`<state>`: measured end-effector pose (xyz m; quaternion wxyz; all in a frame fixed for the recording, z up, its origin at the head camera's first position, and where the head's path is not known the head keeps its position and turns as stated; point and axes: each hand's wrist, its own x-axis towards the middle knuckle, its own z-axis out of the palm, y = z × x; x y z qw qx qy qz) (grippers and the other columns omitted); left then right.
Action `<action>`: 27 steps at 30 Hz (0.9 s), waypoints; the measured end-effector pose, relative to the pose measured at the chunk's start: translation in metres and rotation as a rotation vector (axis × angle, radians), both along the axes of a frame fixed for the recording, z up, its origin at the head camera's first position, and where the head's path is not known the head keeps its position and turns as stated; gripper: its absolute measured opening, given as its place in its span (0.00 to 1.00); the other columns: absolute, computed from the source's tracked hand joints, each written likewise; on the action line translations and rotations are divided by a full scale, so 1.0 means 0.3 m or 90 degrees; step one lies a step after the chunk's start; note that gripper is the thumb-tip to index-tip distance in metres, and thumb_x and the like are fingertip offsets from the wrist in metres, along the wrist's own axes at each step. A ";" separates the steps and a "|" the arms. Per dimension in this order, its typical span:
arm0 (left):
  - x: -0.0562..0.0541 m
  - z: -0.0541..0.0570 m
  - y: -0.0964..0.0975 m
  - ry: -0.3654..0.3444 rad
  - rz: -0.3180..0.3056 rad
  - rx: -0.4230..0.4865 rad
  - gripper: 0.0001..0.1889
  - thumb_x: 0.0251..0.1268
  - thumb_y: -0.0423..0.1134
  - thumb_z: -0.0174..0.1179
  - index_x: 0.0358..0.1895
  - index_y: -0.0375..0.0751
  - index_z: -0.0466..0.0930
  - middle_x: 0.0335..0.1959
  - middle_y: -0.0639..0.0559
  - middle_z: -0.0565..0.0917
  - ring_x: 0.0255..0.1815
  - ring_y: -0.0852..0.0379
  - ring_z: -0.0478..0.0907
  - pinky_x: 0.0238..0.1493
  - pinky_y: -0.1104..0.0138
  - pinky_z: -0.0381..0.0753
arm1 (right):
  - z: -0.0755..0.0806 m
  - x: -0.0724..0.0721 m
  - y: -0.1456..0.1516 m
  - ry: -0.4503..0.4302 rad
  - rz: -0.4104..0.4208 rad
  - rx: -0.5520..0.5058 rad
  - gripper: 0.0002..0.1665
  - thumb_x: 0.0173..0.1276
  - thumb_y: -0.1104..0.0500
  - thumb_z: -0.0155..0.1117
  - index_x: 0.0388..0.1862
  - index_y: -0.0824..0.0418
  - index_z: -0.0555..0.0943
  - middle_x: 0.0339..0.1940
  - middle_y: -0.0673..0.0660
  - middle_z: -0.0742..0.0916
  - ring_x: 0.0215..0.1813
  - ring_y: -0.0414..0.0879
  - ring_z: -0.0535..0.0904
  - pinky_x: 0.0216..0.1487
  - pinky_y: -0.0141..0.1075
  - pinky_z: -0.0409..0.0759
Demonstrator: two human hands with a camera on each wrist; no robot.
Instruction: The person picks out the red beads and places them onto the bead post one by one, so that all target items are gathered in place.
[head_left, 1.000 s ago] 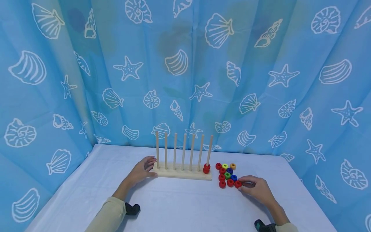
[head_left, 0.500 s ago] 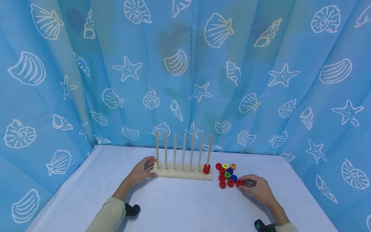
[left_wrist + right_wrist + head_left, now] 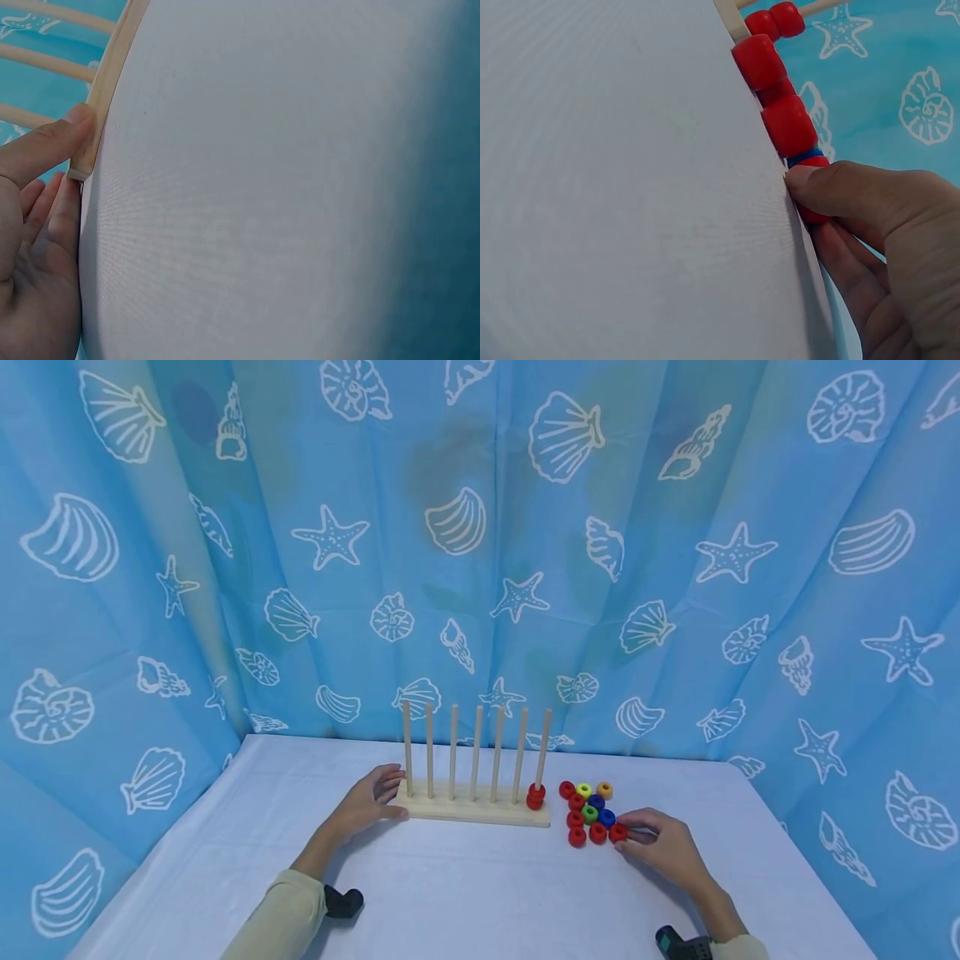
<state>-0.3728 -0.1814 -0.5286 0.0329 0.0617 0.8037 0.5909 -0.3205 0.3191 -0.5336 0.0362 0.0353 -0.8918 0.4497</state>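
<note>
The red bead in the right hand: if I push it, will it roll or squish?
The red bead sits hole-up, so it would probably slide before rolling. Its rounded sides suggest it could roll once tipped. It shows no dent where the right hand pinches it, so likely stiff.

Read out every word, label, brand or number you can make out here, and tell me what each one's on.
None can be read.
Wooden peg stand and beads: no lettering visible.
Blue curtain: white shell and starfish drawings, no words seen.
Black wrist devices: any marking is too small.
</note>
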 end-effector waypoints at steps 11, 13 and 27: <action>-0.001 -0.006 -0.003 0.006 -0.009 -0.004 0.47 0.41 0.29 0.78 0.70 0.37 0.63 0.65 0.42 0.73 0.69 0.45 0.68 0.66 0.63 0.71 | 0.005 0.001 -0.001 -0.002 -0.011 0.025 0.21 0.57 0.56 0.76 0.50 0.57 0.84 0.48 0.55 0.85 0.51 0.51 0.84 0.48 0.36 0.86; -0.003 -0.009 -0.005 0.004 -0.010 -0.002 0.47 0.41 0.29 0.77 0.70 0.38 0.63 0.65 0.42 0.73 0.69 0.45 0.68 0.66 0.63 0.71 | 0.011 0.001 -0.003 0.010 -0.010 0.024 0.22 0.57 0.56 0.76 0.50 0.58 0.84 0.48 0.55 0.85 0.51 0.51 0.84 0.48 0.35 0.86; -0.002 -0.007 -0.006 0.004 -0.010 0.007 0.47 0.40 0.30 0.78 0.70 0.38 0.64 0.65 0.43 0.74 0.68 0.45 0.68 0.65 0.63 0.71 | 0.108 -0.012 -0.037 0.069 0.015 0.003 0.25 0.60 0.52 0.74 0.56 0.57 0.82 0.52 0.57 0.85 0.54 0.53 0.82 0.51 0.36 0.84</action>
